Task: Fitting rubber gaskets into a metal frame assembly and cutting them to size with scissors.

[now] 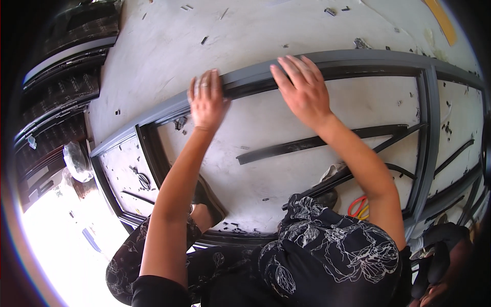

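A large grey metal frame, with crossbars like a window or door frame, lies flat on the floor around me. My left hand rests over its far bar, a ring on one finger, fingers stretched across the edge. Farther right, my right hand lies on the same bar with its fingers extended and slightly apart. Between the hands a black strip runs along the bar's inner side. Whether either palm presses on it is hidden. A long black strip lies loose inside the frame, below my right hand.
Stacked dark profiles stand at the left, beside a clear plastic bag. Black-handled scissors lie in the left section. Red and yellow handles show under my right arm. Small black scraps dot the pale floor. Another person's hand shows at lower right.
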{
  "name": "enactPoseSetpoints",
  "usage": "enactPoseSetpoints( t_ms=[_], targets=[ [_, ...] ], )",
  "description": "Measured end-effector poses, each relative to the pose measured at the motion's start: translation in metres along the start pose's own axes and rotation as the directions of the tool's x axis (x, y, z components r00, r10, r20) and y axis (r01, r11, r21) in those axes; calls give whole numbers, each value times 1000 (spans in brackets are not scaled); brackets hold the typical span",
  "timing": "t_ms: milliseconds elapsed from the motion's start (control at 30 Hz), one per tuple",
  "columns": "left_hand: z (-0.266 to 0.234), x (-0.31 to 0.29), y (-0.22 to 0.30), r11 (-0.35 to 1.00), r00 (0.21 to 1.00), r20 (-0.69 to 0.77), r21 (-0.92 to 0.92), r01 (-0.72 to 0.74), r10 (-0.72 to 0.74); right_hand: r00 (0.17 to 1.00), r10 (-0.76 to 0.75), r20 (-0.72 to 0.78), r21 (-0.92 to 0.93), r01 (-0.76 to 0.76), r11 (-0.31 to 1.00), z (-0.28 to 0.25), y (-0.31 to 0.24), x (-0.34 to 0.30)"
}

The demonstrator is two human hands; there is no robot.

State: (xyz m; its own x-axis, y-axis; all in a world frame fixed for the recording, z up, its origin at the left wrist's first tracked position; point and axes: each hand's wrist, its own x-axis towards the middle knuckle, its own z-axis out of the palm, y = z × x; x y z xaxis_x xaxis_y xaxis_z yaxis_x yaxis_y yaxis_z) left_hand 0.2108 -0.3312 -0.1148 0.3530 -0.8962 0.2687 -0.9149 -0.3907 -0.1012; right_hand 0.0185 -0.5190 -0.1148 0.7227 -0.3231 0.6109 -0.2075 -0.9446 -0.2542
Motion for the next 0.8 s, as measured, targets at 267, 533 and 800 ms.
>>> enactPoseSetpoints(
  t_ms=[267, 533, 800],
  targets=[
    [12, 24, 37, 992, 980, -195, -113, -58, 35, 948, -290, 129, -122, 306, 944, 44, -4, 17],
    [29, 32, 40, 994, 912, -408, -74, -82, 45, 944, -316, 94, -162, 328, 931, 56, -9, 21],
    [10, -9, -20, 997, 995, -76, 43, -61, 64, 937, -300, 178, -116, 323, 939, 40, -13, 25]
  ],
)
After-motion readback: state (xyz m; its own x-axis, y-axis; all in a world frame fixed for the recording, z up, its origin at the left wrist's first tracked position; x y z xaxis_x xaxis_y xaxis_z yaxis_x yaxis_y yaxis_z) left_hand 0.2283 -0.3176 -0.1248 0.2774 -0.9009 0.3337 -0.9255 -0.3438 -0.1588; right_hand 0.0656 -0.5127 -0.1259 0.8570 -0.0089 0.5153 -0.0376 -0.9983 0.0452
